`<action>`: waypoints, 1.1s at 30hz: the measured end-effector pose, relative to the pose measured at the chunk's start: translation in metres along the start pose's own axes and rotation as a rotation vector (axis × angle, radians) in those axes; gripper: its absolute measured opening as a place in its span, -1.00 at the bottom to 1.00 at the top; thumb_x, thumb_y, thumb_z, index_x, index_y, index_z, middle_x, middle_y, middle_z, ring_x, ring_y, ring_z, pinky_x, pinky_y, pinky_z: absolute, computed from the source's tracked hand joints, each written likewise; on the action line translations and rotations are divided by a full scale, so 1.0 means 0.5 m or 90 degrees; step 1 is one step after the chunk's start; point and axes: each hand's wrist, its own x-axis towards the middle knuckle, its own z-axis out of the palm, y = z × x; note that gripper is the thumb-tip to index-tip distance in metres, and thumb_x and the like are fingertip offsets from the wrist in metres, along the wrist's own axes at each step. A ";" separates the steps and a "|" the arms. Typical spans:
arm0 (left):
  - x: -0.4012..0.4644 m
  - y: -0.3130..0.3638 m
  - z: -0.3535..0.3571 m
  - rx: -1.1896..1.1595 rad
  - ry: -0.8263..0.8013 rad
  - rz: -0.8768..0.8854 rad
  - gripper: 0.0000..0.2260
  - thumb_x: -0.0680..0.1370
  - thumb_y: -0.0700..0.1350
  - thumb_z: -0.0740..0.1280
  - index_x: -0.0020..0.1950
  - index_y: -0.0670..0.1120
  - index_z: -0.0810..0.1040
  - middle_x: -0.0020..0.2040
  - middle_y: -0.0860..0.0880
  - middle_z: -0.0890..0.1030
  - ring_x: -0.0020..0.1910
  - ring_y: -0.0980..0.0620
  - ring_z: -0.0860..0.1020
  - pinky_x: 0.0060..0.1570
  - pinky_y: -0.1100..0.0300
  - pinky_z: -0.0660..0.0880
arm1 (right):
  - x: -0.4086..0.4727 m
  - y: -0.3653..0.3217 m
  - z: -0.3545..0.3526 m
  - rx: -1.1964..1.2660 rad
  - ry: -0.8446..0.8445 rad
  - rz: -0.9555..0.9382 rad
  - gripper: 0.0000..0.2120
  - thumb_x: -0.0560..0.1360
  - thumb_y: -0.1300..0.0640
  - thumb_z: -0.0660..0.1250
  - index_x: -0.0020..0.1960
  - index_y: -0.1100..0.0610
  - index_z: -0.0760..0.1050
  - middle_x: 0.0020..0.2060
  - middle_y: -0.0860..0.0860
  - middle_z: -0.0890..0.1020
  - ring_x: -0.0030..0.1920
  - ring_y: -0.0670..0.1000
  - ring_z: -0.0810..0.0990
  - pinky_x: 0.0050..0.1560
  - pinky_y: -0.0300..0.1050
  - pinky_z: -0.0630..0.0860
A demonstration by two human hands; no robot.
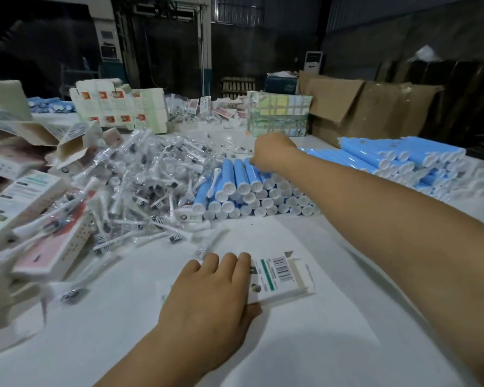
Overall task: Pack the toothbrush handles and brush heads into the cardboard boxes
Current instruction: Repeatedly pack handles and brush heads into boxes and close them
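**Asker:** Roughly, what does the view from the head camera show, and where are the hands?

**Describer:** A white tabletop (305, 344) crowded with stock. The left hand (210, 291) lies with straight fingers flat on a small cardboard box (280, 277) near the viewer; its end flap, on the right, stands open. The right hand (271, 153) reaches far forward to the near stack of blue toothbrush handles (243, 191), its fingers curled down onto the topmost ones. Whether that grip has closed on a handle cannot be told, since the fingertips are hidden.

**Asker:** Where are the brush heads?

**Describer:** A loose heap of brush heads (140, 177) in clear wrappers lies left of the handles, touching the stack. A second pile of blue handles (397, 160) sits further right.

**Asker:** How far along does the packing look?

**Describer:** Early or mid-way, by judgement. The open box shows nothing inside from this angle. Printed boxes (25, 208) are piled at the left edge, though whether those are filled cannot be told. Both stacks and the heap remain large, so most of the work appears left
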 end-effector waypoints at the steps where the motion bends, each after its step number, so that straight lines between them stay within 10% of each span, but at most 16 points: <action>1: 0.001 0.001 -0.004 -0.012 -0.019 -0.011 -0.42 0.47 0.25 0.12 0.28 -0.13 0.47 -0.05 -0.01 0.55 -0.15 -0.08 0.52 -0.24 0.06 0.43 | 0.008 -0.008 0.006 -0.043 -0.017 0.002 -0.74 0.56 0.17 0.20 -0.30 0.17 0.31 -0.25 0.09 0.43 -0.30 0.07 0.41 -0.28 -0.06 0.39; 5: 0.001 0.003 0.004 -0.005 -0.019 -0.031 -0.40 0.55 0.28 -0.01 0.47 -0.04 0.06 0.20 0.01 0.38 0.12 -0.09 0.37 -0.04 0.05 0.26 | 0.023 -0.009 0.006 -0.090 -0.072 0.003 -0.80 0.53 0.25 0.16 -0.28 0.18 0.30 -0.28 0.08 0.37 -0.31 0.06 0.39 -0.30 -0.08 0.38; 8: 0.004 0.001 -0.004 0.002 -0.059 -0.048 -0.40 0.53 0.27 0.05 0.44 -0.08 0.21 0.13 0.00 0.46 0.04 -0.09 0.44 -0.07 0.04 0.35 | 0.012 0.002 -0.014 -0.012 -0.058 0.009 -0.91 0.48 0.21 0.24 -0.09 0.25 0.44 -0.31 0.08 0.44 -0.39 0.02 0.41 -0.54 -0.20 0.32; 12: 0.003 -0.001 -0.003 -0.034 -0.033 -0.061 -0.41 0.45 0.26 0.18 0.30 -0.12 0.46 -0.03 0.01 0.56 -0.13 -0.06 0.53 -0.22 0.06 0.46 | -0.057 0.051 -0.049 0.427 -0.008 0.077 -0.14 0.46 0.17 0.33 0.55 0.04 -0.18 -0.26 0.14 0.55 -0.49 0.05 0.52 -0.55 -0.17 0.46; 19: 0.009 -0.001 -0.010 -0.052 -0.035 -0.135 -0.34 0.51 0.30 -0.04 0.46 -0.08 0.24 0.21 0.00 0.48 0.09 -0.08 0.48 -0.02 0.05 0.38 | -0.308 0.175 0.026 0.990 0.154 0.172 -0.06 0.45 0.33 0.34 0.51 -0.21 -0.18 -0.23 0.18 0.60 -0.53 0.12 0.58 -0.49 -0.10 0.53; 25: 0.016 0.007 -0.007 -0.031 -0.033 -0.137 -0.30 0.43 0.32 -0.22 0.47 -0.02 0.04 0.28 0.06 0.36 0.20 -0.02 0.39 0.05 0.10 0.31 | -0.400 0.138 0.126 1.096 0.144 0.243 -0.29 0.47 0.32 0.35 0.38 -0.17 0.06 -0.48 0.04 0.62 -0.52 0.03 0.57 -0.49 -0.12 0.53; 30: 0.015 0.011 -0.011 -0.040 -0.046 -0.147 -0.32 0.47 0.32 -0.15 0.48 -0.04 0.05 0.29 0.03 0.36 0.20 -0.04 0.39 0.07 0.09 0.31 | -0.421 0.105 0.155 1.013 0.129 0.206 -0.83 0.51 0.19 0.33 -0.20 -0.04 0.56 -0.53 -0.10 0.48 -0.55 -0.09 0.34 -0.58 -0.27 0.25; 33: 0.010 0.010 -0.009 -0.033 -0.054 -0.130 -0.36 0.49 0.32 -0.13 0.45 -0.02 0.04 0.27 0.04 0.36 0.17 -0.03 0.38 0.03 0.09 0.28 | -0.417 0.111 0.153 0.957 0.146 0.250 -0.64 0.55 0.08 0.26 -0.39 0.10 0.59 -0.61 -0.14 0.39 -0.58 -0.12 0.25 -0.57 -0.30 0.19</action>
